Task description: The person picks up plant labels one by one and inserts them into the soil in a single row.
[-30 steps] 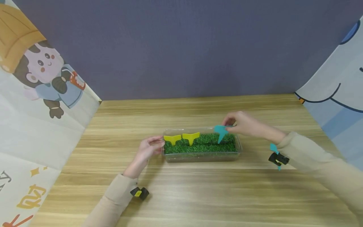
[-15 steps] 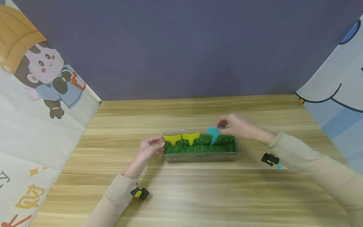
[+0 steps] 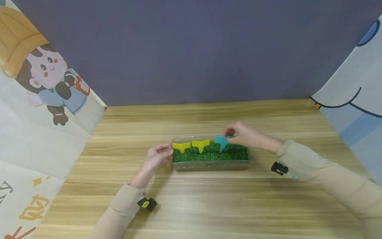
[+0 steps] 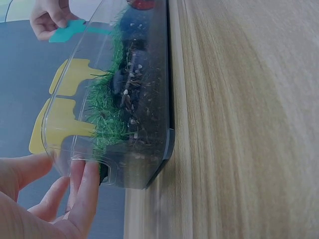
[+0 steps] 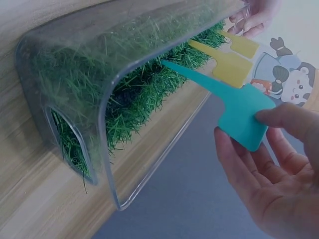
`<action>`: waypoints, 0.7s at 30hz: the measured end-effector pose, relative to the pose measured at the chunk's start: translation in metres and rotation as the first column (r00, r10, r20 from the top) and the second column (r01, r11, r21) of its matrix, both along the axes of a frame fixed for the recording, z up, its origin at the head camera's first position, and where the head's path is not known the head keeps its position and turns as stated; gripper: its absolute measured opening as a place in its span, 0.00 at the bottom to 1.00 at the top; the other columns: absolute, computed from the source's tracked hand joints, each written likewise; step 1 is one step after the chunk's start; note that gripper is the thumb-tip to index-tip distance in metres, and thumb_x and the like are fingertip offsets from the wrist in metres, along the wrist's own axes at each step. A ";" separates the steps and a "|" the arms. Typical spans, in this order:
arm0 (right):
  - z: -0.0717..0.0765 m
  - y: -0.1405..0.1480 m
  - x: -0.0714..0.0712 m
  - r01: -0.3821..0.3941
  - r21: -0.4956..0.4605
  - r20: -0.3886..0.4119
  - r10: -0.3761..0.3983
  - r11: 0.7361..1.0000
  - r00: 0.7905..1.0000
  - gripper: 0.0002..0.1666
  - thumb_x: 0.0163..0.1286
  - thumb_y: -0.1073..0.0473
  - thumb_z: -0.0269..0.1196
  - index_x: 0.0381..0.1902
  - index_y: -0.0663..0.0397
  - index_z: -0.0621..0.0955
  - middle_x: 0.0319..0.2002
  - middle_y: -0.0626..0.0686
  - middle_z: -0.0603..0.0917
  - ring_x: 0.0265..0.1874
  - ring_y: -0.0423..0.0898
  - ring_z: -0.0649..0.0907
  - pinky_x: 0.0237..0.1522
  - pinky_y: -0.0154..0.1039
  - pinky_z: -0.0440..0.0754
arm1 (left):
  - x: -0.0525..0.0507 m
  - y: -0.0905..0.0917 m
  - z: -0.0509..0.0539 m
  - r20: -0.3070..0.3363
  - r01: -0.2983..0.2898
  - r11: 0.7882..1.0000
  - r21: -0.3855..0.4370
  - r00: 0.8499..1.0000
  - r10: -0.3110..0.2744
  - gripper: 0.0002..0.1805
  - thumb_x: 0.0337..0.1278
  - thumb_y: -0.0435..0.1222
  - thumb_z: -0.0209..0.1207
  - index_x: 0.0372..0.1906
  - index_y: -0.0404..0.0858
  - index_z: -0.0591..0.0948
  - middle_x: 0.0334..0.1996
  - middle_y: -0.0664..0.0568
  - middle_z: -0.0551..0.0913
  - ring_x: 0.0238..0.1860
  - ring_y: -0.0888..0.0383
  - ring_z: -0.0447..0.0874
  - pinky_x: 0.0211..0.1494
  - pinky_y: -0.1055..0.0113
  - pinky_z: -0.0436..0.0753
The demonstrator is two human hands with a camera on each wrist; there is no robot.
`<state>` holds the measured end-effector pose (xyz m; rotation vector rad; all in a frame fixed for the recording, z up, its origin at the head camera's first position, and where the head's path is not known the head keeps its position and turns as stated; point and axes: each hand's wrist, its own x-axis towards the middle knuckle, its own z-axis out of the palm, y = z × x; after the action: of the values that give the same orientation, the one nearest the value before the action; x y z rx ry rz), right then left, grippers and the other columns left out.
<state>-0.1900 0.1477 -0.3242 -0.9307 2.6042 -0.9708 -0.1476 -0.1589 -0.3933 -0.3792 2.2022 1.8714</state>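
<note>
My right hand (image 3: 243,134) pinches the broad head of a teal T-shaped plant label (image 5: 244,114) between thumb and fingers. Its pointed stem slants down, the tip meeting the green grass (image 3: 212,156) in a clear plastic planter box (image 3: 213,166). Two yellow plant labels stand in the grass to its left: the nearer yellow label (image 3: 201,145) and the end yellow label (image 3: 181,147). At the box's left end my left hand (image 3: 156,155) rests its fingertips against the wall and rim, fingers only slightly bent. How deep the teal tip sits is hidden by grass.
Another teal piece (image 3: 294,177) lies on the wooden table (image 3: 209,205), mostly hidden under the right sleeve. A dark panel (image 3: 203,53) rises behind the table. Small black wrist cameras hang at both cuffs. Dark soil with pale bits (image 4: 132,94) shows through the box.
My right hand has moved left and slightly down with the teal plant label, bringing it closer to the yellow ones. The left hand and the box have stayed put.
</note>
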 end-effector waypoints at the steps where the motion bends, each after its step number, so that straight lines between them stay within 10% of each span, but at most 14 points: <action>1: -0.001 -0.001 0.000 -0.002 -0.001 -0.001 0.002 1.000 1.000 0.06 0.53 0.71 0.59 0.31 0.61 0.78 0.30 0.52 0.81 0.32 0.46 0.79 0.38 0.39 0.80 | 0.000 0.000 0.000 0.000 0.000 1.000 0.000 1.000 0.000 0.22 0.49 0.28 0.57 0.53 0.32 0.71 0.46 0.40 0.76 0.35 0.59 0.78 0.46 0.63 0.79; 21: -0.008 -0.013 0.002 -0.004 0.062 -0.059 0.007 0.998 0.998 0.06 0.52 0.71 0.60 0.29 0.58 0.78 0.30 0.51 0.81 0.34 0.47 0.80 0.41 0.40 0.80 | 0.003 -0.004 0.002 -0.006 0.001 1.000 0.001 1.000 -0.001 0.22 0.49 0.28 0.57 0.53 0.32 0.71 0.46 0.41 0.76 0.34 0.60 0.78 0.46 0.62 0.79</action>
<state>-0.1878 0.1346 -0.3321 -0.9651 2.6625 -0.8690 -0.1449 -0.1629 -0.3917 -0.3727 2.2050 1.8757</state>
